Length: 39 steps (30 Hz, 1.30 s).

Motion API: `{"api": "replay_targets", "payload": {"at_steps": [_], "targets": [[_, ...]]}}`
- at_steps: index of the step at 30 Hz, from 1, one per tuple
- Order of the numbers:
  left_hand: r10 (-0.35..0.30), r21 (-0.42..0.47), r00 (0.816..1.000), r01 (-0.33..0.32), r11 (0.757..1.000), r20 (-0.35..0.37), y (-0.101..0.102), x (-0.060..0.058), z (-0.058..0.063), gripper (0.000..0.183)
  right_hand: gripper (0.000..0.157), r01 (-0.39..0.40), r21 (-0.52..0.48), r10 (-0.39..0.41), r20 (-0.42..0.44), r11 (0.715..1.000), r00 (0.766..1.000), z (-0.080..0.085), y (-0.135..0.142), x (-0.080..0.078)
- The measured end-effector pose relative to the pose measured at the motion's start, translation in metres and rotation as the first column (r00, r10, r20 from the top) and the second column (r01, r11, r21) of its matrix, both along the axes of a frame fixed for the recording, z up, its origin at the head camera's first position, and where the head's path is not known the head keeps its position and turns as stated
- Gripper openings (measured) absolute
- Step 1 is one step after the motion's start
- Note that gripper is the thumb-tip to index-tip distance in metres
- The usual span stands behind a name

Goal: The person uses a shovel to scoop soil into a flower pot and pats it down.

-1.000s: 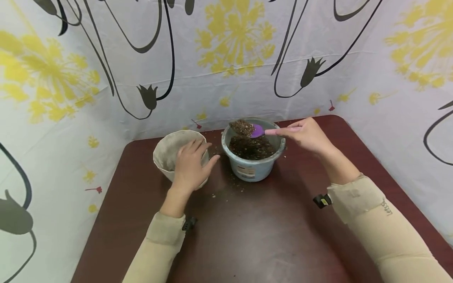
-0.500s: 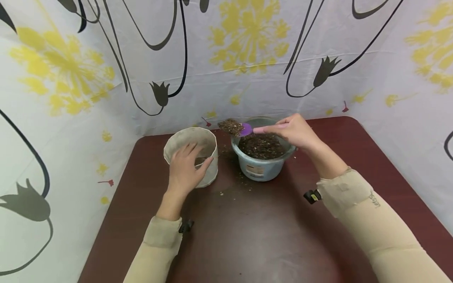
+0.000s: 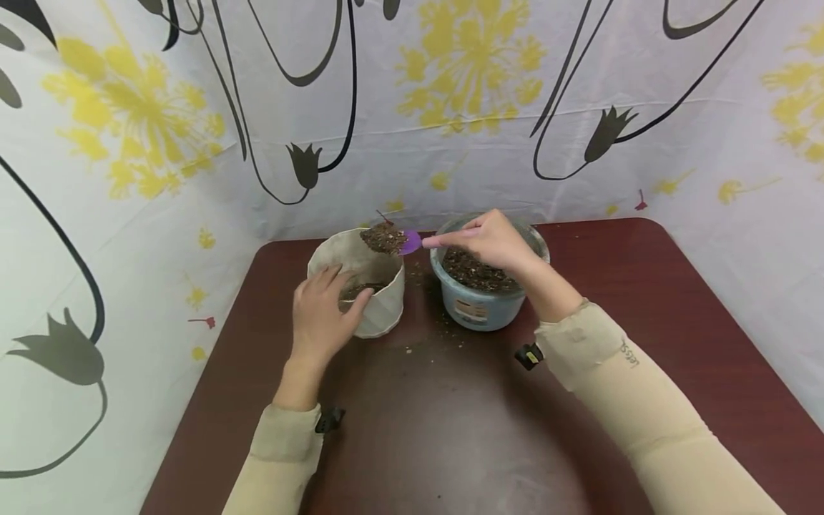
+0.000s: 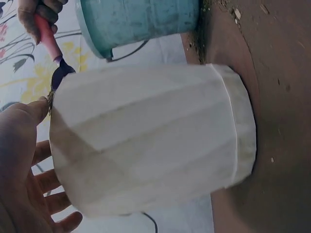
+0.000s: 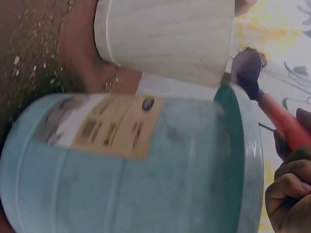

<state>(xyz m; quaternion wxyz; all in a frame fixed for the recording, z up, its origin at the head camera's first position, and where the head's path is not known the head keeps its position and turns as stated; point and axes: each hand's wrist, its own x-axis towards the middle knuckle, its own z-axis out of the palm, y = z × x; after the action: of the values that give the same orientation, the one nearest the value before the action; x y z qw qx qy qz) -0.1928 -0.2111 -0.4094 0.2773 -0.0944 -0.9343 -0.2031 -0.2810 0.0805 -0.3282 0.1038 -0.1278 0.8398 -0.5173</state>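
My right hand (image 3: 497,242) grips the pink handle of a small garden trowel (image 3: 410,242) with a purple blade. A heap of dark, flecked soil (image 3: 383,239) rides on the blade, over the back right part of a white fabric-like pot's (image 3: 388,312) mouth. Some soil shows low inside this pot. At the pot's near left rim, my left hand (image 3: 318,315) has its fingers spread and relaxed. The left wrist view shows the thumb and fingertips right at the rim of the white pot (image 4: 146,136). Beneath the right forearm stands a blue bucket (image 3: 479,309) of soil.
The dark red-brown table (image 3: 450,422) has crumbs of soil (image 3: 412,350) scattered in front of the two containers. Close behind them hangs a white cloth (image 3: 386,107) printed with yellow and grey flowers. A label (image 5: 116,126) is stuck on the bucket's side.
My right hand has carried the loaded trowel left, from over the bucket to over the white pot. My left hand has shifted from over the pot's opening to its near left rim.
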Motion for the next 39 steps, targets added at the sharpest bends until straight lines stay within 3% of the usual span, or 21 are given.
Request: {"api": "replay_targets", "payload": {"at_steps": [3,6,10,15,20,23,27,30,33,39], "targets": [[0.028,0.004,0.999,-0.028,1.000,-0.027,-0.007,0.003,-0.003,0.045,0.043,0.019,0.020,-0.018,-0.036,1.000,0.999,-0.004,-0.008,0.000],[0.062,0.044,0.997,-0.060,0.997,-0.040,-0.013,0.008,-0.007,0.045,0.046,0.024,0.078,-0.013,-0.140,0.997,0.990,-0.011,-0.015,0.001],[0.087,0.102,0.996,-0.085,0.991,-0.013,-0.018,0.014,-0.016,0.048,0.046,0.020,0.207,0.050,-0.330,0.978,0.943,-0.021,-0.022,0.003],[0.093,0.105,0.996,-0.092,0.990,-0.002,-0.018,0.016,-0.021,0.052,0.031,0.103,0.367,0.119,-0.535,0.925,0.836,-0.032,-0.027,0.009],[0.115,0.107,0.993,-0.112,0.988,-0.023,-0.018,0.018,-0.019,0.051,0.031,0.175,0.448,0.183,-0.647,0.877,0.740,-0.038,-0.031,0.015],[0.120,0.114,0.992,-0.116,0.987,-0.031,-0.019,0.019,-0.018,0.050,0.029,0.203,0.451,0.200,-0.695,0.869,0.691,-0.042,-0.033,0.018],[0.123,0.118,0.991,-0.117,0.986,-0.044,-0.020,0.020,-0.018,0.048,0.020,0.233,0.440,0.235,-0.775,0.867,0.587,-0.047,-0.035,0.020],[0.125,0.121,0.991,-0.118,0.986,-0.047,-0.022,0.022,-0.019,0.048,0.014,0.240,0.426,0.251,-0.811,0.872,0.529,-0.049,-0.036,0.020],[0.129,0.124,0.991,-0.123,0.985,-0.039,-0.022,0.023,-0.019,0.048,0.015,0.235,0.419,0.251,-0.817,0.877,0.520,-0.051,-0.036,0.020],[0.131,0.124,0.991,-0.126,0.984,-0.036,-0.023,0.023,-0.021,0.050,0.023,0.209,0.404,0.224,-0.790,0.891,0.571,-0.051,-0.034,0.020]]}}
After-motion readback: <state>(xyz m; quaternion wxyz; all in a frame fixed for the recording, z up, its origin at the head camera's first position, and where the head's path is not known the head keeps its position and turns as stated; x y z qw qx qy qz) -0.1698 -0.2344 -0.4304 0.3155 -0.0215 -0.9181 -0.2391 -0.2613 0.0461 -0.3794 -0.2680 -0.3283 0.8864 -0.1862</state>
